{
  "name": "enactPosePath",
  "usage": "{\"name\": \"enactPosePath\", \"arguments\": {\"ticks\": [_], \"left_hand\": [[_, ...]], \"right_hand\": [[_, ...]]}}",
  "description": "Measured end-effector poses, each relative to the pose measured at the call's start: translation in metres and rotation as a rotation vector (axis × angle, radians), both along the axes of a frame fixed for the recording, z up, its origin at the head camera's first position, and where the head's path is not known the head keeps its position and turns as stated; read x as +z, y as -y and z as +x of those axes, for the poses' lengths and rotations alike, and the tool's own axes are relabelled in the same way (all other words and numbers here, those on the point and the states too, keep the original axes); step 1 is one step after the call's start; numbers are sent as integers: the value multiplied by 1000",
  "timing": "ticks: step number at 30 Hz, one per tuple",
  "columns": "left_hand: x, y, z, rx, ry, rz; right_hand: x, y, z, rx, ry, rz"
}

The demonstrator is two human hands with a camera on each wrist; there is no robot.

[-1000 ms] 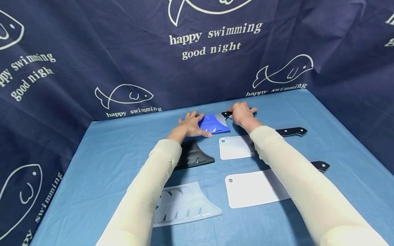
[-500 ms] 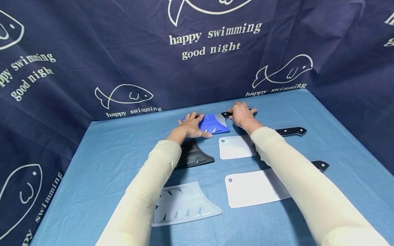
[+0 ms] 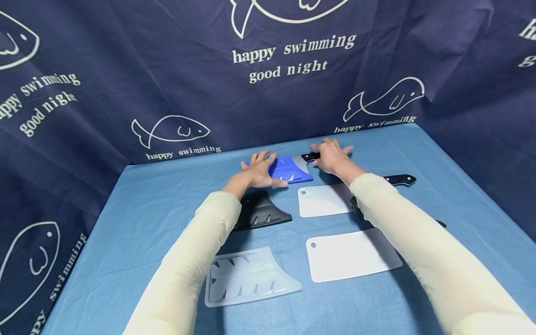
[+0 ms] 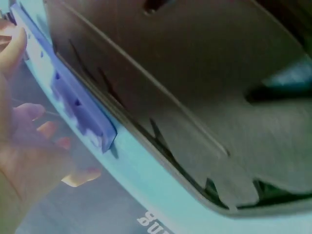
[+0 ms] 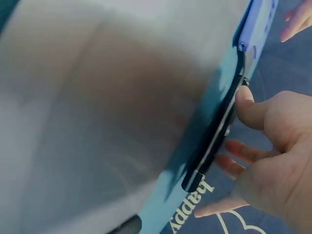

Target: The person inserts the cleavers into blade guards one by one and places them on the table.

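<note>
At the back of the table in the head view, a blue blade guard (image 3: 292,170) covers most of a cleaver's blade; its black handle (image 3: 309,157) points right. My left hand (image 3: 257,174) is over the guard's left end with fingers spread; the left wrist view shows the hand (image 4: 34,151) beside the blue guard (image 4: 80,100). My right hand (image 3: 332,156) is at the handle, partly hiding it. In the right wrist view its fingers are extended and loose beside the handle (image 5: 212,139), thumb close to the handle's blade end.
Two cleavers with shiny blades, the middle one (image 3: 320,201) and the front one (image 3: 351,258), lie on the right; my right sleeve crosses their handles. On the left lie a black blade guard (image 3: 264,211) and a translucent white one (image 3: 251,274). A printed navy curtain (image 3: 268,107) stands behind.
My right hand has loosened from the handle, its fingers spreading and shifting slightly right. The left hand's fingers have shifted slightly on the spot. The sheathed cleaver looks unmoved.
</note>
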State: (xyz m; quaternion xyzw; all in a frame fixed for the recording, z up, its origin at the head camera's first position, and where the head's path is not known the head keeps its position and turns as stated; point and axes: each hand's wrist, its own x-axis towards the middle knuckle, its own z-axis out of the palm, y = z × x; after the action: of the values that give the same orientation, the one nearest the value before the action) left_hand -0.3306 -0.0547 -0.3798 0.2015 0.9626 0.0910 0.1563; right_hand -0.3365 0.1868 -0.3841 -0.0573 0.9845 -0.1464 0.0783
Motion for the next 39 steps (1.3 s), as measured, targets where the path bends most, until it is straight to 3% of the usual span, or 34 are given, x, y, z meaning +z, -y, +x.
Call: {"name": "enactPosePath", "arguments": {"ticks": [8, 21, 31, 39], "left_hand": [[7, 22, 21, -68, -72, 62], [-1, 59, 67, -122, -93, 145], [-2, 82, 89, -111, -72, 163], [-6, 96, 102, -136, -61, 150]], "right_hand": [[14, -20, 25, 75, -63, -24], [31, -59, 68, 163, -178, -64], [31, -93, 89, 203, -158, -85], [27, -114, 99, 200, -114, -38]]}}
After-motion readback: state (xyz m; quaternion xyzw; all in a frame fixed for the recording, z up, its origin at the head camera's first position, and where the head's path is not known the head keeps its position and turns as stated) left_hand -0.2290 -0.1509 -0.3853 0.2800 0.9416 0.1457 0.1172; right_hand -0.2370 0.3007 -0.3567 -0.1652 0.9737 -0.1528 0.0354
